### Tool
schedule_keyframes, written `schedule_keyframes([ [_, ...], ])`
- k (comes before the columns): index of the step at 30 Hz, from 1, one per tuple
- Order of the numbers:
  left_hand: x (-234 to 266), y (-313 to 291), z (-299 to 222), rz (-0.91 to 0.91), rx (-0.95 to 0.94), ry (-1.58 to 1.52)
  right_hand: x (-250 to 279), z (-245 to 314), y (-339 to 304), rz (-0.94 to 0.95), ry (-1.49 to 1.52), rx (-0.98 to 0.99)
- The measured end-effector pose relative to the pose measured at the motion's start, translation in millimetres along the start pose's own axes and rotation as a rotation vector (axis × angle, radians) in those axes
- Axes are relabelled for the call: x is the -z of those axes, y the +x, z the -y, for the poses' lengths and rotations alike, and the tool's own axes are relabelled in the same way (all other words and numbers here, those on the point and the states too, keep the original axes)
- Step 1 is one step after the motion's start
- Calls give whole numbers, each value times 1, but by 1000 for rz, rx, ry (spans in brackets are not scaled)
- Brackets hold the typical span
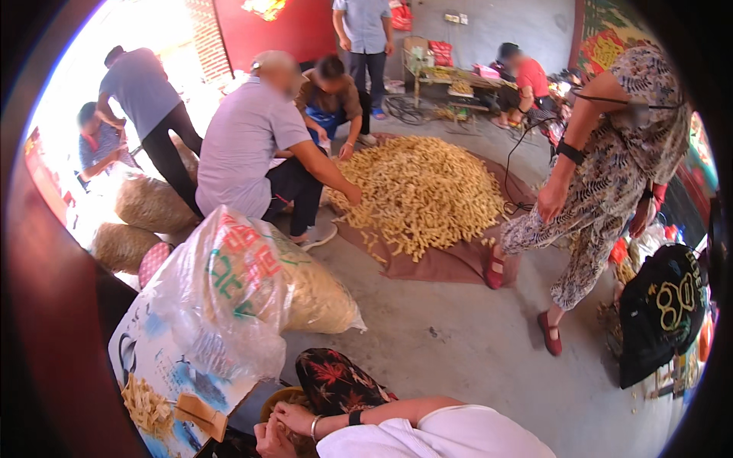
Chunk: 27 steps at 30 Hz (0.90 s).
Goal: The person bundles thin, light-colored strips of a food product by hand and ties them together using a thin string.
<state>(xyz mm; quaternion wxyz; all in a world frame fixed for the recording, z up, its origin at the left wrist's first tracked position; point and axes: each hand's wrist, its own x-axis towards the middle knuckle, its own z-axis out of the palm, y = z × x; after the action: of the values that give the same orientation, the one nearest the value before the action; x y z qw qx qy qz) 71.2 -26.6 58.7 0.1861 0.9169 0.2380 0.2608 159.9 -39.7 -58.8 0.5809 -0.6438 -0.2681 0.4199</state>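
Both the left hand (269, 441) and right hand (295, 419) meet over the yellow bowl (278, 398), grip indiscernible. Inside it lie pale pieces (301, 442); left of it, a loose heap (148, 407) covers part of the tabletop (158, 359). Handling appears unfinished.

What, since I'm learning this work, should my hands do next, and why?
I'd probably part the left hand and right hand slightly, low over the yellow-rimmed container: they are close together there, and the fingers hide whatever they may hold, so anything loosened should drop inside.
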Motion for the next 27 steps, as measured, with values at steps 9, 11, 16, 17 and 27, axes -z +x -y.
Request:
schedule_keyframes([
  [9,-11,7,21,51,131,86,32,15,-22,98,-132,242],
  [11,-14,1,35,21,163,-73,34,18,-20,112,-130,225],
  [16,5,-15,28,63,326,-293,24,-16,-16,568,774,-281],
  [17,7,-16,30,40,353,-292,24,-15,-13,597,757,-310],
  [27,13,-33,43,-22,579,-449,5,30,-27,438,341,-205],
])
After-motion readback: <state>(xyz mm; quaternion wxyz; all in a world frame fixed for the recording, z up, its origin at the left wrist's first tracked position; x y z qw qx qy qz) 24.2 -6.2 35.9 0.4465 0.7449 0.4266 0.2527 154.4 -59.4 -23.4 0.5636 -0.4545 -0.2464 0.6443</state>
